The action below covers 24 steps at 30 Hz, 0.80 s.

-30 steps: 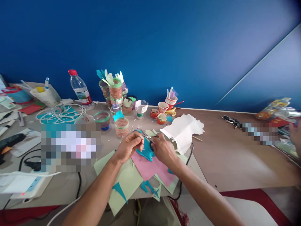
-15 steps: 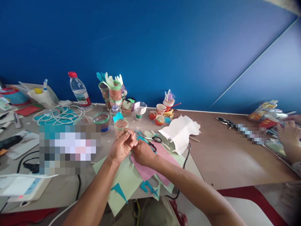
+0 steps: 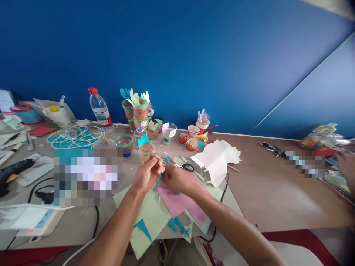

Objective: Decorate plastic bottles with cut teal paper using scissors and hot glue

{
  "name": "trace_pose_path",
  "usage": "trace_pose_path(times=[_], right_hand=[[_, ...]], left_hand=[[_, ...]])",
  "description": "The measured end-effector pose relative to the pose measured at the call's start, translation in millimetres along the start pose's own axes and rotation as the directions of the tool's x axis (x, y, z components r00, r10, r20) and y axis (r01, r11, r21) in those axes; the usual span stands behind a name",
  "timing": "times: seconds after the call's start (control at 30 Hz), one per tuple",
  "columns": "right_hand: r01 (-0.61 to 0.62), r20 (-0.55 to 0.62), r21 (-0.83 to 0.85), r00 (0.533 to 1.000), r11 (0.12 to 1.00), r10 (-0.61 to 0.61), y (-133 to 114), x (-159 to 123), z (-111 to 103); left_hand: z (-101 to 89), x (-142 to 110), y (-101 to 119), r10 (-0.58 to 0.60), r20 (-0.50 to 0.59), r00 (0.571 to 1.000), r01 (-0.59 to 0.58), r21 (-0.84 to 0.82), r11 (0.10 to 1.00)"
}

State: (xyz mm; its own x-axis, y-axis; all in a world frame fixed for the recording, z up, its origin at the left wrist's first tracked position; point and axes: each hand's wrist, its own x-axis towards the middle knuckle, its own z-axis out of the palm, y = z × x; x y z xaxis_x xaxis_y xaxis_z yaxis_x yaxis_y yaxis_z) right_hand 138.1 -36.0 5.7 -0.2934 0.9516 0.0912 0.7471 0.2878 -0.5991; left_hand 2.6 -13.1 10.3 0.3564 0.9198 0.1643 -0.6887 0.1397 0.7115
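Observation:
My left hand (image 3: 147, 173) is closed in a pinch above the papers, and what its fingers hold is too small to name. Close on its right, my right hand (image 3: 175, 178) is curled with its back to me, its fingertips mostly hidden and a little blurred. A bit of blue shows between the hands. Beneath them lie a pale green sheet (image 3: 148, 218), a pink sheet (image 3: 169, 203) and blue paper scraps (image 3: 144, 229). Black-handled scissors (image 3: 188, 167) rest just beyond my right hand. A brown-wrapped cup with a green rim (image 3: 146, 148) stands behind my left hand.
Several decorated cups (image 3: 141, 112), a red-capped bottle (image 3: 101, 109) and paper cups (image 3: 193, 131) line the blue wall. Crumpled white paper (image 3: 217, 159) lies right. A coiled white cable (image 3: 74, 137) and power strip (image 3: 39, 223) are left. Another person's hand (image 3: 348, 166) is far right.
The whole view has shifted, so things appear slightly farther right and lower. My right hand has drawn slightly away from my left. The scissors are more covered by it.

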Motion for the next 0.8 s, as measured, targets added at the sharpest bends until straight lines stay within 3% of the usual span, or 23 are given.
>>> trace_pose_path(times=[0.07, 0.13, 0.2, 0.27, 0.33, 0.53, 0.63, 0.8], right_hand=[[-0.132, -0.086, 0.366, 0.981, 0.921, 0.175, 9, 0, -18], [-0.145, -0.122, 0.644, 0.95, 0.751, 0.289, 16, 0, -35], [-0.076, -0.143, 0.789, 0.942, 0.61, 0.303, 21, 2, -45], [-0.017, -0.15, 0.842, 0.953, 0.539, 0.265, 23, 3, -48], [-0.017, -0.125, 0.838, 0.967, 0.546, 0.221, 26, 6, -43], [0.034, -0.104, 0.712, 0.993, 0.702, 0.057, 32, 7, -22], [0.056, -0.102, 0.719, 0.994, 0.693, 0.027, 33, 4, -23], [-0.053, -0.036, 0.767, 0.992, 0.639, 0.124, 39, 4, -23]], left_hand=[[0.0, 1, -3, -0.034, -0.052, 0.998, 0.037, 0.077, 0.996], [1.2, 1, -7, -0.104, -0.101, 0.989, 0.119, 0.158, 0.98], [2.7, 1, -12, -0.174, -0.12, 0.977, 0.197, 0.218, 0.956], [3.7, 1, -16, -0.205, -0.115, 0.972, 0.229, 0.265, 0.937], [3.7, 2, -20, -0.205, -0.126, 0.971, 0.235, 0.316, 0.919], [-1.0, 6, -22, -0.212, -0.169, 0.963, 0.263, 0.39, 0.882], [-3.2, 6, -23, -0.226, -0.171, 0.959, 0.278, 0.415, 0.867], [-3.6, 7, -25, -0.161, -0.172, 0.972, 0.23, 0.542, 0.808]])
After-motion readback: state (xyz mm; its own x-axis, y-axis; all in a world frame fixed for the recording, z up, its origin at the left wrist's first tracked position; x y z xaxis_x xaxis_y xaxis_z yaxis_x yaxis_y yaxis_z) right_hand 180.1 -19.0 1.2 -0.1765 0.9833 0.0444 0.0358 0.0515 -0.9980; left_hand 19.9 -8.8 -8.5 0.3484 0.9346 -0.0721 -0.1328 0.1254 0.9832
